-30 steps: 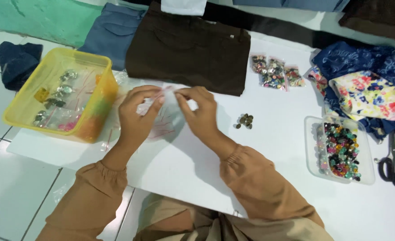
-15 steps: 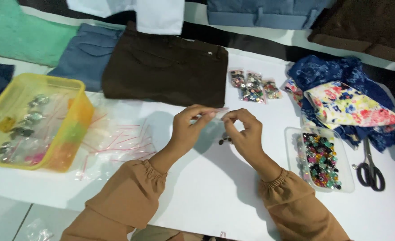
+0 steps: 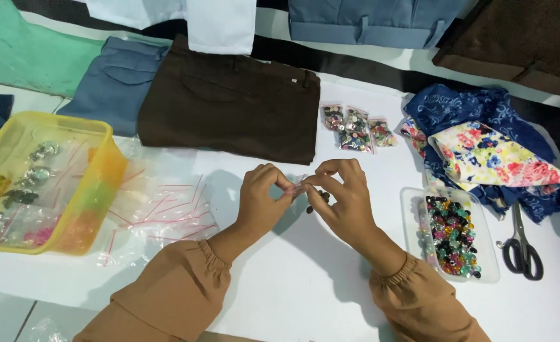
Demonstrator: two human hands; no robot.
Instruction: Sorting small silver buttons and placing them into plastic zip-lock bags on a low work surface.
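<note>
My left hand point(image 3: 262, 202) and my right hand point(image 3: 342, 197) meet above the white table point(image 3: 280, 285), both pinching the top edge of a small clear zip bag point(image 3: 298, 185) with a pink strip. A small pile of dark buttons point(image 3: 318, 199) lies on the table just under my right hand, partly hidden by the fingers. Both sleeves are tan with gathered cuffs.
A heap of empty clear zip bags point(image 3: 159, 212) lies left of my hands, beside a yellow basket point(image 3: 96, 190) holding filled bags. Three filled button bags point(image 3: 355, 126) sit by folded brown trousers point(image 3: 229, 101). A clear tray of coloured beads point(image 3: 454, 237), scissors point(image 3: 522, 244) and floral cloth point(image 3: 489, 155) are on the right.
My hands carried the small bag from beside the yellow basket rightward to the pile of dark buttons. The view shifted right with them.
</note>
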